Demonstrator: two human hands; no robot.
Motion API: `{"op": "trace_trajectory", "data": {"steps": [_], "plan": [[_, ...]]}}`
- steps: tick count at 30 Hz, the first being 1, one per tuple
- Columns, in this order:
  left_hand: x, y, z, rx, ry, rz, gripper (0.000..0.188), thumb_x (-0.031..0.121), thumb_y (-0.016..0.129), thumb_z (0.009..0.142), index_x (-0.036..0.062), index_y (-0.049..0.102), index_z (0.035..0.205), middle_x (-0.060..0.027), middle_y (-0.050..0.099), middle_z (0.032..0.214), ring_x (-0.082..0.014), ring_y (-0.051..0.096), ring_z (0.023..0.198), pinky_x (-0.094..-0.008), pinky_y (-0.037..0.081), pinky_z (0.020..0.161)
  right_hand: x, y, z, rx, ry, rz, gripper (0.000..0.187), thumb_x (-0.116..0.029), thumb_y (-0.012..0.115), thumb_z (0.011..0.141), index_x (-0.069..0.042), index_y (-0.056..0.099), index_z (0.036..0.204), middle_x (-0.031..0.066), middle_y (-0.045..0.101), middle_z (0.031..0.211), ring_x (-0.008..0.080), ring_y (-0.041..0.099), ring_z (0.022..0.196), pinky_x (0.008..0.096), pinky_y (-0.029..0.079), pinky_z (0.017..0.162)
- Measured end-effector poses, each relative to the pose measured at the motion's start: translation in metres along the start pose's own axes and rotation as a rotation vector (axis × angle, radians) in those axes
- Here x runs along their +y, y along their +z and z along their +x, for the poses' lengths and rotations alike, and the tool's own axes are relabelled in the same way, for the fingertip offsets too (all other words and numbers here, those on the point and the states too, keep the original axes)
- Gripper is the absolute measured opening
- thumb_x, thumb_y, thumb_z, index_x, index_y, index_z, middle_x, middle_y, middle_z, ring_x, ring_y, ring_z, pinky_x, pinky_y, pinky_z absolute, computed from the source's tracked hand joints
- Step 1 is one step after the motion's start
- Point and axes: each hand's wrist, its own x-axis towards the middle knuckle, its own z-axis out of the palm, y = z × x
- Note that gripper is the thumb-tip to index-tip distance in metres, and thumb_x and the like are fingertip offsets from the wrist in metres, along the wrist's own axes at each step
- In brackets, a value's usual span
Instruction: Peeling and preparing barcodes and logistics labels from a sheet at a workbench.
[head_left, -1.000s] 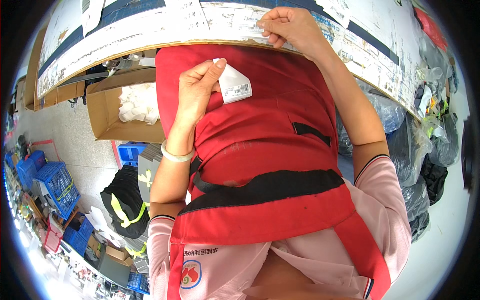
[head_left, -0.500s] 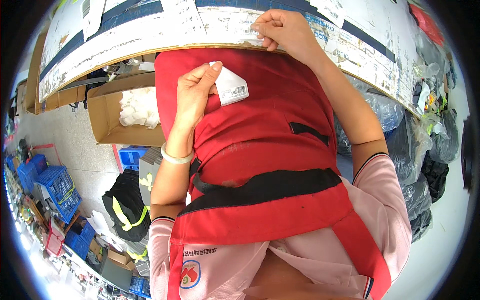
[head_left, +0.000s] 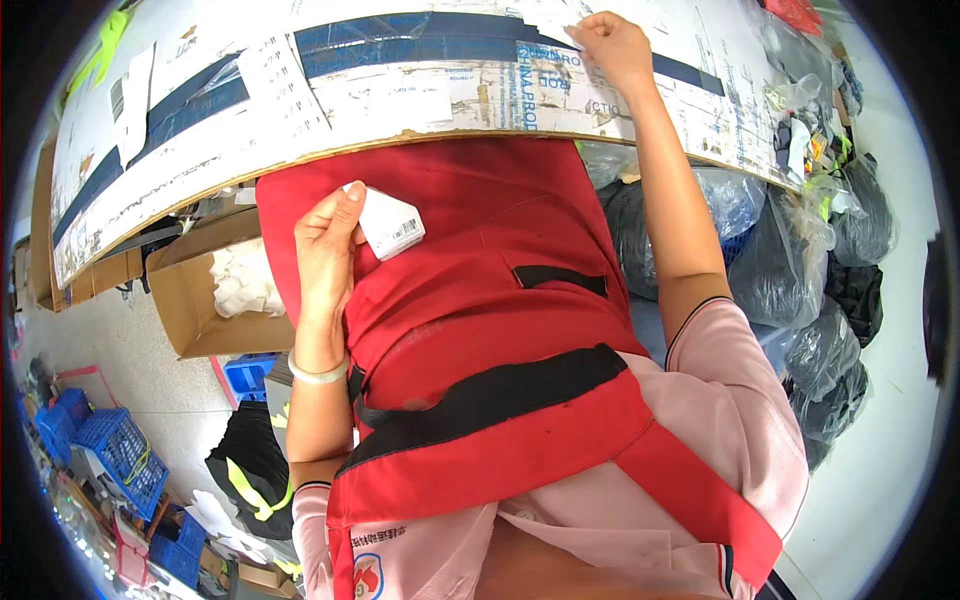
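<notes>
Head view, nearest first — what is recorded at six o'clock?

**Inspector:** A pink shirt point(head_left: 720, 400) under a red apron point(head_left: 480, 300) with a black band fills the lower centre of the head view.

**Clerk:** And the left hand?

**Inspector:** The left hand point(head_left: 325, 250) is raised in front of the apron at about ten o'clock from centre, a pale bracelet point(head_left: 318, 374) on the wrist. Thumb and fingers grasp a small white label point(head_left: 390, 225) by its left edge; the label lies against the apron, just below the table edge.

**Clerk:** To the left of that arm?

**Inspector:** At nine o'clock, an open cardboard box point(head_left: 190, 320) holding white items. At eight o'clock, blue crates point(head_left: 115, 450) on the floor.

**Clerk:** The right hand?

**Inspector:** The right hand point(head_left: 615, 45) is at one o'clock, farthest out, fingers curled and pressed on the worktable point(head_left: 400, 90), which is cardboard patched with dark blue tape. Whether it pinches anything I cannot tell.

**Clerk:** Beyond?

**Inspector:** Dark plastic bags point(head_left: 830, 300) at three o'clock
</notes>
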Motion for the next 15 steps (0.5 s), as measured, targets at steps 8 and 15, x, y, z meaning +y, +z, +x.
{"op": "trace_trajectory", "data": {"steps": [8, 15], "plan": [[0.003, -0.002, -0.004, 0.097, -0.001, -0.025, 0.023, 0.02, 0.059, 0.094, -0.0011, 0.067, 0.093, -0.0048, 0.066, 0.079, -0.0086, 0.06, 0.063, -0.0211, 0.049, 0.056, -0.023, 0.03, -0.039, 0.041, -0.166, -0.333, 0.02, -0.022, 0.069, 0.085, -0.004, 0.065, 0.093, -0.0025, 0.063, 0.073, 0.0057, 0.055, 0.064, 0.0207, 0.046, 0.06], [0.003, -0.006, -0.004, 0.034, 0.005, -0.06, 0.026, 0.022, 0.056, 0.096, 0.0006, 0.066, 0.107, -0.0053, 0.067, 0.089, -0.0093, 0.059, 0.073, -0.0218, 0.046, 0.063, -0.107, 0.088, -0.147, -1.0, 0.074, 0.39, 0.018, -0.02, 0.067, 0.087, -0.002, 0.066, 0.09, 0.0011, 0.061, 0.072, 0.0059, 0.055, 0.063, 0.0204, 0.043, 0.055]]}}
